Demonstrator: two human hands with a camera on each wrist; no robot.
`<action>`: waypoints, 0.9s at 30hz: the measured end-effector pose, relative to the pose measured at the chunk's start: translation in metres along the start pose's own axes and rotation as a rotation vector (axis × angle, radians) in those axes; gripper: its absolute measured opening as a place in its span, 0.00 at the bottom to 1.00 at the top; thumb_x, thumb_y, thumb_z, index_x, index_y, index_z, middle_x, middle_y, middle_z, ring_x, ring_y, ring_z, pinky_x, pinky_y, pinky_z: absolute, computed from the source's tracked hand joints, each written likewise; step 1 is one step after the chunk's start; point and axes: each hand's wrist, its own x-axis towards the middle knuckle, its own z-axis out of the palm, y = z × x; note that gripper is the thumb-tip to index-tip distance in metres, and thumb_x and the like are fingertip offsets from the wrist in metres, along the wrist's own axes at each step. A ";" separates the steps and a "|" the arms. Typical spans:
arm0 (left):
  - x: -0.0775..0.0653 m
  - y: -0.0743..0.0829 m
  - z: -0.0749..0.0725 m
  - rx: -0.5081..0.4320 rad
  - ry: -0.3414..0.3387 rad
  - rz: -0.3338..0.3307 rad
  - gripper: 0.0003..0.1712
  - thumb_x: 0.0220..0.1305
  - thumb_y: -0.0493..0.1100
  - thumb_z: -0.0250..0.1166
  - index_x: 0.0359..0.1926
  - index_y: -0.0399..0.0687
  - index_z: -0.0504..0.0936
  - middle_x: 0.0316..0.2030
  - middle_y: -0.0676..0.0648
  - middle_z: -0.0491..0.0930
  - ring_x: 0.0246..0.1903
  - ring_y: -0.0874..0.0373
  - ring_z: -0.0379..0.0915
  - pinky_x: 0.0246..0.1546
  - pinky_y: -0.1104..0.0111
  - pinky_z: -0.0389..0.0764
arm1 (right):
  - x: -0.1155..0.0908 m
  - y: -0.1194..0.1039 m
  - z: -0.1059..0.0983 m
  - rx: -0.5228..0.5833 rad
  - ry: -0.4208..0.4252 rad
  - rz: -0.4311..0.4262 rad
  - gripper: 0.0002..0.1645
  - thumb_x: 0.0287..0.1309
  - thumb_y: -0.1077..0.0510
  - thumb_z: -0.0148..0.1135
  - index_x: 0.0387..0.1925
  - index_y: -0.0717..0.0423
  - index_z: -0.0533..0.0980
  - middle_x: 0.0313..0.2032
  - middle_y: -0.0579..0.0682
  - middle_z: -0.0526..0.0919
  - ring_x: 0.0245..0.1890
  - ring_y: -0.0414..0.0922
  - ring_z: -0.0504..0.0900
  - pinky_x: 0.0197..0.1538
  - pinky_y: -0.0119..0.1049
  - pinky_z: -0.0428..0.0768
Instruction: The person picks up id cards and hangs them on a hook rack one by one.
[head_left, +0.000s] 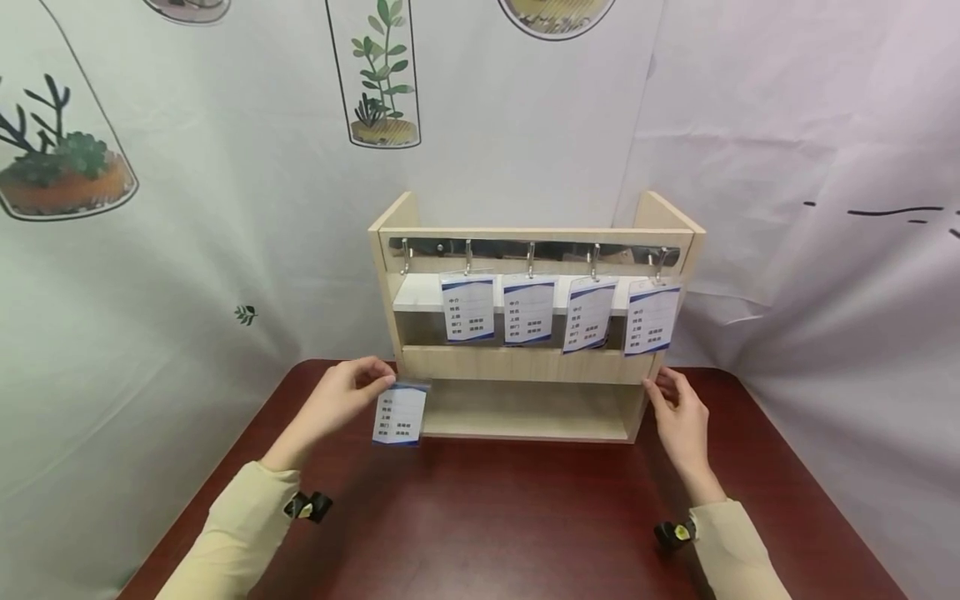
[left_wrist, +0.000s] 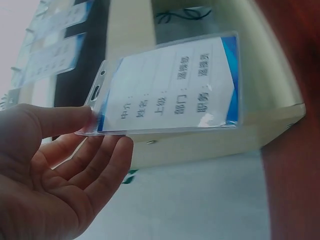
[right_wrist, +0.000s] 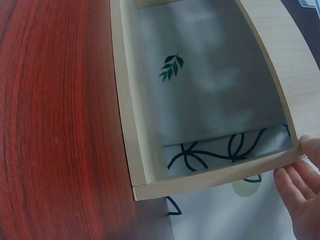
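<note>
My left hand (head_left: 352, 392) pinches the top corner of a clear-sleeved ID badge (head_left: 400, 414) between thumb and fingers, in front of the rack's lower left side. In the left wrist view the badge (left_wrist: 170, 87) shows its slotted top edge and blue corners. My right hand (head_left: 681, 417) holds the right side edge of the wooden rack (head_left: 525, 364), thumb on the front and fingers on the outer side, as the right wrist view also shows. Several more badges (head_left: 528, 310) hang from metal hooks (head_left: 531, 258) along the rack's top. The leftmost hook (head_left: 406, 254) bears no badge.
The rack stands at the back of a dark red wooden table (head_left: 510, 517), against a whitish cloth backdrop (head_left: 262, 208) printed with plants. Low in the rack is an open compartment (head_left: 525, 404). Each wrist wears a small black camera.
</note>
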 end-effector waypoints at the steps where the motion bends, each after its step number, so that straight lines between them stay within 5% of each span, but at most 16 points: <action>1: 0.000 0.002 -0.004 0.005 0.008 -0.002 0.07 0.70 0.44 0.65 0.41 0.46 0.86 0.36 0.51 0.85 0.34 0.57 0.76 0.36 0.62 0.76 | 0.000 0.000 0.000 -0.001 -0.001 0.000 0.20 0.68 0.58 0.65 0.56 0.66 0.77 0.46 0.64 0.85 0.38 0.18 0.72 0.41 0.11 0.70; 12: 0.009 0.029 -0.044 0.030 0.132 0.048 0.11 0.72 0.48 0.63 0.43 0.46 0.85 0.36 0.48 0.85 0.34 0.52 0.81 0.33 0.65 0.78 | 0.000 -0.001 0.001 0.008 -0.004 -0.004 0.20 0.67 0.58 0.65 0.56 0.66 0.77 0.46 0.63 0.85 0.39 0.23 0.74 0.42 0.11 0.71; 19: 0.021 0.051 -0.056 -0.017 0.198 0.084 0.13 0.72 0.49 0.63 0.44 0.43 0.84 0.37 0.46 0.85 0.33 0.52 0.80 0.31 0.70 0.75 | 0.002 0.000 0.001 -0.011 -0.004 0.014 0.20 0.68 0.58 0.64 0.56 0.65 0.77 0.47 0.62 0.85 0.40 0.30 0.77 0.41 0.11 0.71; 27: 0.040 0.073 -0.062 -0.101 0.291 0.142 0.13 0.71 0.47 0.65 0.45 0.41 0.84 0.38 0.43 0.86 0.33 0.59 0.80 0.33 0.75 0.74 | 0.001 -0.001 0.000 -0.002 -0.007 0.013 0.20 0.68 0.58 0.64 0.56 0.66 0.77 0.46 0.63 0.85 0.38 0.20 0.73 0.41 0.11 0.70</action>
